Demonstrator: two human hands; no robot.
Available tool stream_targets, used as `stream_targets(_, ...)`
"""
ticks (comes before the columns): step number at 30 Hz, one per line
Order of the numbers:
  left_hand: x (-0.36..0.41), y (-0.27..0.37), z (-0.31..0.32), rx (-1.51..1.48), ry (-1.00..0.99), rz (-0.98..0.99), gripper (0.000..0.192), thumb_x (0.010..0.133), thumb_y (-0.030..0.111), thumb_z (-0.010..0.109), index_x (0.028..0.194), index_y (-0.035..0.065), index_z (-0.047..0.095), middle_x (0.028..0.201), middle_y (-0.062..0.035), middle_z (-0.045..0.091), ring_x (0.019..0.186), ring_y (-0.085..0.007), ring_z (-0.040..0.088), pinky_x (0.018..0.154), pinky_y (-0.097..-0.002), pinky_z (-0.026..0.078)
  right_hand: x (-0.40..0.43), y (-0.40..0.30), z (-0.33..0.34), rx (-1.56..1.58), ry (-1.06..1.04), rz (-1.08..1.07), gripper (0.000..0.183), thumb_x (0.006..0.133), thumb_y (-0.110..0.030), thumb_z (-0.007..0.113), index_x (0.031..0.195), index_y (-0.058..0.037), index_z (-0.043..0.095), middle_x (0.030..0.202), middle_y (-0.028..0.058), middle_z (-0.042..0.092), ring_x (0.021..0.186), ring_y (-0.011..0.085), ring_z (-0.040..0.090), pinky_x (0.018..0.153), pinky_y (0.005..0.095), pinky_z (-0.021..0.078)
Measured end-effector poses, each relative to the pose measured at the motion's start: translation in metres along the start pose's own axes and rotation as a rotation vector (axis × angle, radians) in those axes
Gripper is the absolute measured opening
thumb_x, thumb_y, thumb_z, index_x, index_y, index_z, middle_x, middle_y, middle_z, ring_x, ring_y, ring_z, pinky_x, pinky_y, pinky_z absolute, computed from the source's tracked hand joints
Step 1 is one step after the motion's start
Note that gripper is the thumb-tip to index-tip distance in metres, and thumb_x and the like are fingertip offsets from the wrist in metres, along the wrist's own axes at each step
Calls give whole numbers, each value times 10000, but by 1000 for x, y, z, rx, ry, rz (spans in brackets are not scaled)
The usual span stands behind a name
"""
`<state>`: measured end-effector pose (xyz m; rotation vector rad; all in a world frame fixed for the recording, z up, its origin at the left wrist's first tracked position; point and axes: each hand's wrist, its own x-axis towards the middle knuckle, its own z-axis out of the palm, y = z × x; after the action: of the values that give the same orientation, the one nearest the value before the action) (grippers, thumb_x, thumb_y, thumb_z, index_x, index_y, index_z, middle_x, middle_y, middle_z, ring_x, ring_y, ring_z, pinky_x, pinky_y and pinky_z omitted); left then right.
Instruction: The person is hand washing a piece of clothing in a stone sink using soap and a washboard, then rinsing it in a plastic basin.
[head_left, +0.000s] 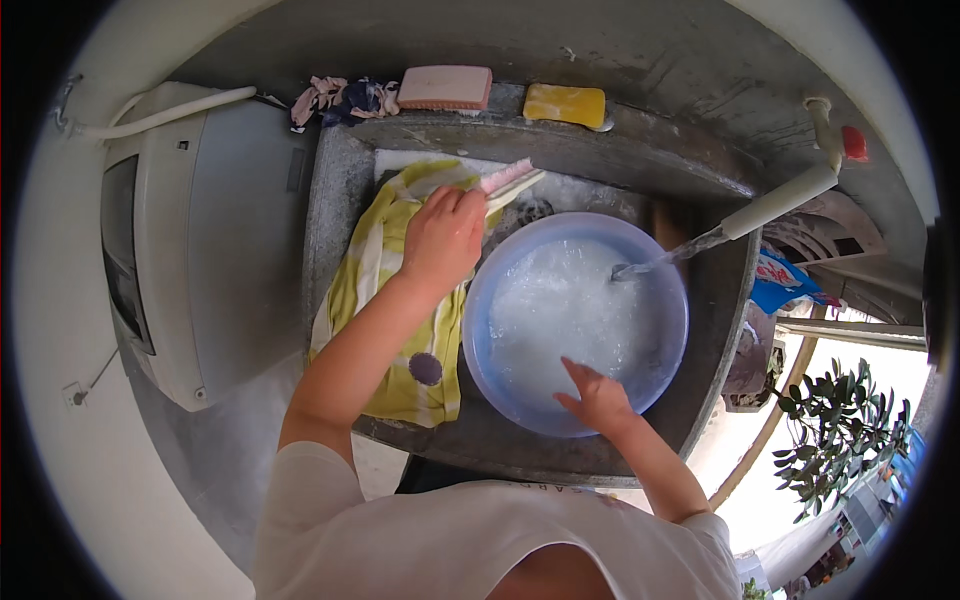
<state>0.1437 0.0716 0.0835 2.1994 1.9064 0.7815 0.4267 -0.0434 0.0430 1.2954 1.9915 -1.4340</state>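
My left hand (448, 229) grips a narrow pink-and-cream item (516, 184), apparently a scrub brush seen edge-on. It is above a yellow-green and white patterned cloth (375, 300), which lies spread on the left side of a concrete sink (720, 330). Beside the cloth in the sink stands a round, pale blue plastic basin (679, 315) of cloudy, sudsy water (559, 307). A stream from a pipe spout (780, 202) runs into it. Over the basin's near side is my right hand (598, 397), its fingers apart and holding nothing; whether they touch the water is unclear.
On the back ledge sit a crumpled pink and dark cloth (346, 101), a pink scrub brush (444, 88) and a yellow soap bar (564, 105). A washing machine (232, 240) flanks the sink. To the right are a blue bag (784, 281) and a leafy plant (840, 427).
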Motion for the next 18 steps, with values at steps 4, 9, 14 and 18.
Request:
stream_targets(4,-55,26,-33,-463,-242,-404,129,804,104,589,773,30,487,646,-69,476,580,-145,471,542,-300,405,31,-90,-59,-462,870,-459,922,588,-225,753,1340,-73,241,1180,199,457,1052,339,467,910,431,368)
stream_targets(9,-130,24,-15,-421,-310,-556,245,782,223,639,942,64,540,913,-92,522,861,-205,505,770,-375,397,94,-39,-13,-47,499,-146,778,634,-142,661,1306,-46,281,1109,196,476,994,363,482,879,423,388)
stream_targets(14,-237,18,-72,179,-275,-330,432,685,361,664,1050,155,560,1130,-93,471,1078,-349,417,923,-515,289,130,61,51,-319,732,419,666,709,-174,612,1291,-38,318,1135,171,518,1037,323,505,857,401,423)
stream_targets(18,-259,-6,-64,-85,-233,-333,294,620,129,605,913,121,589,931,-36,536,896,-277,487,769,-420,396,158,-26,26,-339,528,368,637,695,-164,634,1266,-28,387,1068,202,540,957,348,535,809,398,439)
